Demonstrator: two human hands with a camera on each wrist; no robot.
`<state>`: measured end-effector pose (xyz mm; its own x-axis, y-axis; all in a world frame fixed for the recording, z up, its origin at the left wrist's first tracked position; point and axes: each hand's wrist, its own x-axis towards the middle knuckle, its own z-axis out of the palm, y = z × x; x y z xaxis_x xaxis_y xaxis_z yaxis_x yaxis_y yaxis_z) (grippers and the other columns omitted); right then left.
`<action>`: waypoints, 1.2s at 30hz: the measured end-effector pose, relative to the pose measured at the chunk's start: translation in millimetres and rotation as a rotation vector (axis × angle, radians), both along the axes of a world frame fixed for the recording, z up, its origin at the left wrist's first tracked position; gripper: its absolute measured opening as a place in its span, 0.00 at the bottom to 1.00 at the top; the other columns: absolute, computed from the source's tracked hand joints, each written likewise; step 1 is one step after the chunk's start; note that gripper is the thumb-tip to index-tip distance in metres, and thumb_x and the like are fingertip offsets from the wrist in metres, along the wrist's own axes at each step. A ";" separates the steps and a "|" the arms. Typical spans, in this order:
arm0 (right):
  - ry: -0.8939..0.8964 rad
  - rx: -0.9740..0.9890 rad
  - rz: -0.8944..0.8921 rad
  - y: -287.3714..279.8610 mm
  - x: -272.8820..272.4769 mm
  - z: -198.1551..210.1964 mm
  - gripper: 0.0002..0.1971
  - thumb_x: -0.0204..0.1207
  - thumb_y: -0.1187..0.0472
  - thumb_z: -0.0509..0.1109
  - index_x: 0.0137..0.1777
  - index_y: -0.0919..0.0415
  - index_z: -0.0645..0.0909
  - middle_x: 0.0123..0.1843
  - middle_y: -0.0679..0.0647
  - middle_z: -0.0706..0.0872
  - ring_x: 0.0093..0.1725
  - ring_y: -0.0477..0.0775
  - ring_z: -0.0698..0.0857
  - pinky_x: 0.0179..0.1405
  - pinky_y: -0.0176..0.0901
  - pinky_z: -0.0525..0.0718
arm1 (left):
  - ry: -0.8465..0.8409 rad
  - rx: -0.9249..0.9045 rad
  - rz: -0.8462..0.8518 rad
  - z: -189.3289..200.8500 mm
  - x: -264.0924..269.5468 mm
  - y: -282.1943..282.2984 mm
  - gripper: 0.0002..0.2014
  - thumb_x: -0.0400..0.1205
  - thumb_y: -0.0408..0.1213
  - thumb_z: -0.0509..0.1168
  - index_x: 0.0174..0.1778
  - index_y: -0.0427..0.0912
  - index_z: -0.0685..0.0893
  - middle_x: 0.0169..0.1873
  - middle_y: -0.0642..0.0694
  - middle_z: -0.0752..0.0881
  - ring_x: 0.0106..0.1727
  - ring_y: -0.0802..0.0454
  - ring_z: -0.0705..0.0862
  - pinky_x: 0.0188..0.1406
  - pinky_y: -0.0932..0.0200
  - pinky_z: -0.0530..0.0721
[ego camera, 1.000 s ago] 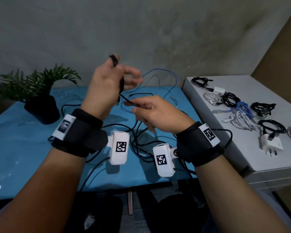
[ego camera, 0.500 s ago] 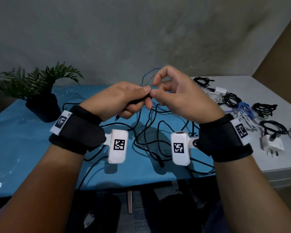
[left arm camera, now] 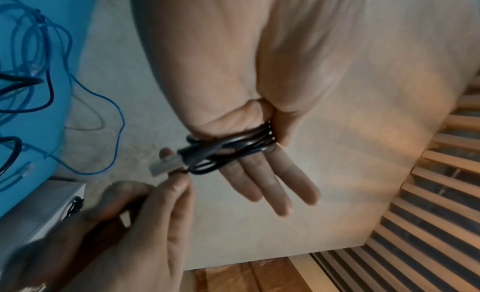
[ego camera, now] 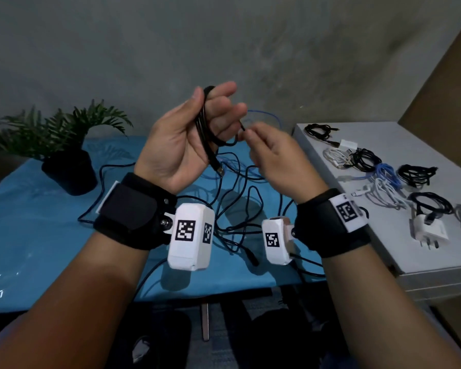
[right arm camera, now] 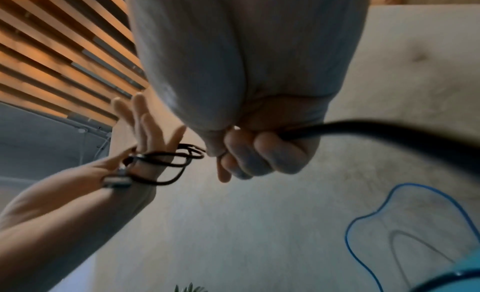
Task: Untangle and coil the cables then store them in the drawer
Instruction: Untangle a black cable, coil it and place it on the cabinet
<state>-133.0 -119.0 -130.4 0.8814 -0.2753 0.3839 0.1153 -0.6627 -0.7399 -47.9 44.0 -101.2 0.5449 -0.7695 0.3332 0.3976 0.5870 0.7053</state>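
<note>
The left hand's point(ego camera: 180, 146) thumb pins the upright black cable point(ego camera: 204, 130) coil, plug pointing down; right hand point(ego camera: 274, 161) fingers pinch its tail.

Loose black and blue cables point(ego camera: 234, 231) sprawl across the centre of the blue counter point(ego camera: 32, 235); a potted plant point(ego camera: 67, 155) blocks its upper left; lower left lies bare; coiled cables point(ego camera: 365, 159) crowd the white cabinet point(ego camera: 423, 145) at right

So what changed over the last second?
The left hand rose from its dip half a second back and turned palm to the camera, with the black cable looped round its fingers. The right hand keeps pinching the trailing length beside it. The coiled cables on the cabinet and the potted plant are unchanged.
</note>
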 end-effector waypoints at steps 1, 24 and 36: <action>0.040 -0.013 0.010 1.9 2.3 -4.4 0.13 0.91 0.53 0.58 0.65 0.53 0.83 0.29 0.40 0.78 0.26 0.38 0.75 0.32 0.38 0.71 | -0.022 -0.005 0.040 -1.9 0.0 -2.8 0.21 0.94 0.39 0.45 0.74 0.27 0.74 0.42 0.47 0.94 0.55 0.50 0.92 0.58 0.56 0.88; -0.039 0.287 0.098 -10.3 -12.5 17.3 0.08 0.80 0.59 0.77 0.44 0.61 0.81 0.35 0.61 0.74 0.19 0.52 0.70 0.19 0.46 0.73 | -0.669 0.655 -0.006 -9.5 11.0 10.2 0.19 0.91 0.45 0.57 0.46 0.33 0.84 0.19 0.51 0.64 0.20 0.55 0.62 0.26 0.61 0.70; -0.047 0.490 0.131 -6.9 -6.2 2.9 0.10 0.90 0.57 0.62 0.56 0.63 0.81 0.30 0.53 0.67 0.24 0.53 0.71 0.26 0.46 0.81 | 0.148 0.089 -0.091 -6.9 0.7 -6.0 0.23 0.92 0.41 0.49 0.61 0.30 0.86 0.23 0.55 0.76 0.22 0.61 0.80 0.34 0.67 0.85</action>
<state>-139.2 -125.9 -127.5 0.9054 -0.3210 0.2777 0.2152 -0.2168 -0.9522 -47.2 38.0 -108.1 0.5098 -0.8406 0.1830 0.5498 0.4820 0.6823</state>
